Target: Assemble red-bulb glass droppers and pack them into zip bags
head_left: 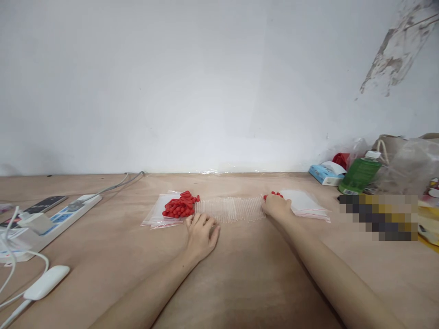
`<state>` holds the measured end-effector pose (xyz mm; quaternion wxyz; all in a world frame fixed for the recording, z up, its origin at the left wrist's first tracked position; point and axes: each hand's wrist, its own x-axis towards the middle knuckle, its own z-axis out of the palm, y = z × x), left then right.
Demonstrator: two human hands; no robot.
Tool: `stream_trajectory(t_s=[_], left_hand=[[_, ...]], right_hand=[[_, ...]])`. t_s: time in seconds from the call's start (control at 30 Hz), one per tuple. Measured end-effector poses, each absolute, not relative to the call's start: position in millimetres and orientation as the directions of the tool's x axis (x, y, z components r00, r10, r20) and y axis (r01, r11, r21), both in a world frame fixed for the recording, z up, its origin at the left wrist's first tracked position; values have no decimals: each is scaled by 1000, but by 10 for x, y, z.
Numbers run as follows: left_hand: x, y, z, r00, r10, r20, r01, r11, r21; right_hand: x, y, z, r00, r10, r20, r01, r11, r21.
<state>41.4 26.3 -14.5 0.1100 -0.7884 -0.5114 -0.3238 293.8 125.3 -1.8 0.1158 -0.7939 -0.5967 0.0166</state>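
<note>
A row of thin clear tubes (pixel 229 209) lies side by side across the middle of the table. To its left, a heap of red rubber-looking bulbs (pixel 180 205) sits on clear plastic bags (pixel 154 212). My left hand (pixel 201 235) rests at the left end of the row, fingers slightly apart and bent, holding nothing that I can see. At the right end, my right hand (pixel 277 208) reaches down with curled fingers over more red bulbs (pixel 274 193); its fingertips are hidden. Under and beside it lies a second stack of plastic bags (pixel 307 204).
On the left are a white power strip (pixel 68 224) with cables, a phone (pixel 46 204) and a white plug-like device (pixel 48 282). At the right stand a green bottle (pixel 360 173), a blue tissue pack (pixel 325 174) and plastic bags (pixel 408 164). A wall closes the back.
</note>
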Motion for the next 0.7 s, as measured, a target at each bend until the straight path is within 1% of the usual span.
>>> stream_trajectory(t_s=[0.1, 0.23, 0.3, 0.33, 0.4, 0.47, 0.6, 0.7], left_hand=[[353, 306, -78, 175, 753, 634, 912, -366, 183], [97, 445, 101, 10, 758, 653, 954, -202, 221], [-66, 538, 188, -41, 774, 632, 968, -126, 217], [-141, 583, 221, -54, 791, 609, 972, -98, 213], [-260, 663, 258, -66, 830, 554, 977, -59, 205], [-331, 719, 258, -65, 858, 510, 980, -40, 194], [-386, 773, 207, -61, 876, 479, 981, -36, 190], [-412, 794, 181, -65, 878, 474, 977, -40, 209]], right_hand=[[2888, 1253, -15, 283, 949, 142, 947, -252, -201], [2799, 1059, 55, 204, 943, 263, 969, -157, -190], [2754, 907, 60, 109, 938, 328, 980, -46, -194], [2733, 828, 41, 37, 929, 368, 977, 44, -209], [2693, 679, -43, -140, 860, 490, 915, 301, -268], [2654, 555, -162, -230, 779, 584, 832, 469, -298], [2585, 395, -309, -288, 688, 666, 755, 591, -284], [2558, 315, -232, -309, 666, 680, 720, 630, -290]])
